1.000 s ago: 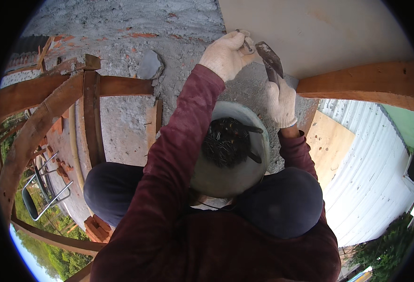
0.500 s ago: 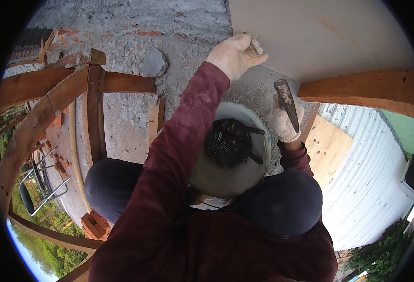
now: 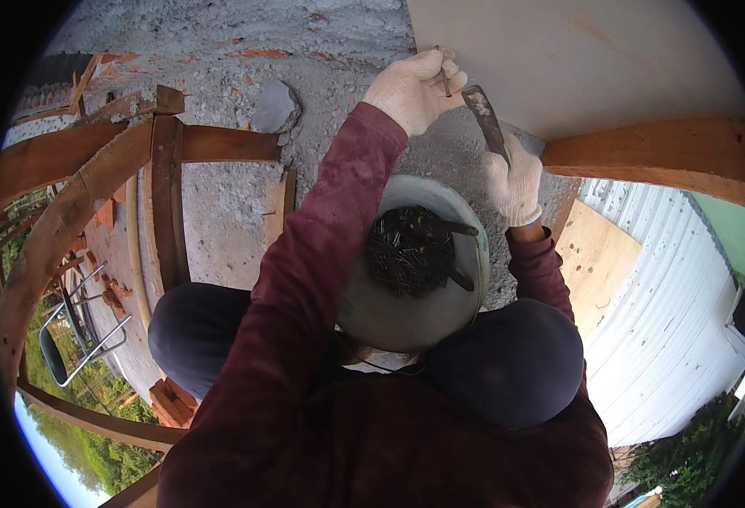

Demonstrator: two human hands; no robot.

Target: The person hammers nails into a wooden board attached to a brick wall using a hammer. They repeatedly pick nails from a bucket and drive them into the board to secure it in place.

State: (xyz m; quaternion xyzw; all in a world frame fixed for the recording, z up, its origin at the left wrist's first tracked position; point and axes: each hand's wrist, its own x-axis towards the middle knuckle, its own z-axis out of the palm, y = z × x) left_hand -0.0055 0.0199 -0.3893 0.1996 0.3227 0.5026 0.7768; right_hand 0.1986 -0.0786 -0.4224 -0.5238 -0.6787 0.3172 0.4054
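In my gloved left hand (image 3: 410, 91) a thin nail (image 3: 445, 81) is pinched between the fingers, near the edge of a pale flat board (image 3: 575, 68). My right hand (image 3: 514, 179), also gloved, is wrapped round a hammer (image 3: 486, 120). Its dark, worn metal head points up and left toward the nail, a short gap apart from it. The handle is mostly hidden by the hand. Between my knees stands a pale bucket (image 3: 389, 326) holding many dark nails (image 3: 399, 258) and what look like two dark tool handles (image 3: 460, 227).
A wooden beam (image 3: 660, 161) runs beside the board on the right. Left of me is a timber frame (image 3: 167, 195). A grey stone chunk (image 3: 276, 108) lies on the rough concrete (image 3: 330, 93). Corrugated white sheeting (image 3: 668, 296) and a plywood piece (image 3: 594, 254) lie lower right.
My right hand has risen, swinging the hammer head up and left, closer to the nail. My left hand has shifted slightly up and left, still pinching the nail.
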